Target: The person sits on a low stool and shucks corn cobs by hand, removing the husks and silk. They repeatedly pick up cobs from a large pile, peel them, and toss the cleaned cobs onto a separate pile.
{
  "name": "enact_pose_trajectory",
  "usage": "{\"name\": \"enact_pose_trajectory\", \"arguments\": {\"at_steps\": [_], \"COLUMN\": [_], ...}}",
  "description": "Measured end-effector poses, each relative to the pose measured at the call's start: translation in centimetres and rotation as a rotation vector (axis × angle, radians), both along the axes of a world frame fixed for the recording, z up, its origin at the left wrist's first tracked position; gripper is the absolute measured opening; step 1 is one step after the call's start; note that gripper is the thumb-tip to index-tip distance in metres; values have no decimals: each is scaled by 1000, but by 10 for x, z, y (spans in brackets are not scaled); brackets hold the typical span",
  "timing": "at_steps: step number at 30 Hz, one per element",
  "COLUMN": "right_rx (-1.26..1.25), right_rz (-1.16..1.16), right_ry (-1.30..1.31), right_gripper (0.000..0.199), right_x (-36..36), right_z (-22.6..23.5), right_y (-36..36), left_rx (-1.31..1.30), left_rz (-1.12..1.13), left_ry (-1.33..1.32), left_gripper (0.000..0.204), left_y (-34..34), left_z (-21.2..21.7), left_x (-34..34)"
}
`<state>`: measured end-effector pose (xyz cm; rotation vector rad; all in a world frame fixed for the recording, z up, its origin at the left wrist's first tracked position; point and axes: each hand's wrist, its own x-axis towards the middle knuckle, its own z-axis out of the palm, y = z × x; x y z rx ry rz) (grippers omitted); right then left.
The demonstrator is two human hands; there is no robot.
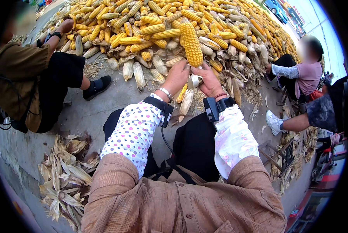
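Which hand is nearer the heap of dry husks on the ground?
Left. The left hand is on the same side as the husk heap; the right hand is farther right. Both grip the corn cob.

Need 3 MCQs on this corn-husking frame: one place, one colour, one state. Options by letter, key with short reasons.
1. Where does the heap of pulled-off husks lie?
A. on the ground at the person's left
B. on top of the corn pile
C. in the person's lap

2. What colour is the sleeve cover on the left forearm?
A. plain black
B. white with coloured dots
C. solid green

3. How is the yellow corn cob being handled?
A. lying loose on the ground, untouched
B. held by the left hand alone
C. held at its base by both hands, tip pointing away

Key:
1 A: the dry husks sit on the concrete at lower left, apart from the corn pile.
2 B: white fabric with pink, blue and yellow dots.
3 C: the left hand and right hand both close round its lower end.
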<state>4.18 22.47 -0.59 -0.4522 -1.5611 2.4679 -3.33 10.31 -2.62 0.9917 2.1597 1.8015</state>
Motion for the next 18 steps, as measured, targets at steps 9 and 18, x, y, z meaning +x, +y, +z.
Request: {"name": "enact_pose_trajectory", "arguments": {"at_steps": [9,18], "right_rx": [-167,197], "right_rz": [9,-8], "right_ry": [39,12], "right_gripper": [40,42], "right_x": [1,0], "right_z": [-9,9], "right_y": [10,-9], "left_rx": [-226,156], "left_rz": [-84,25], "left_ry": [126,-496], "left_gripper": [25,37], "left_y": [-6,-14], "left_z": [5,37], "left_x": [15,-10]}}
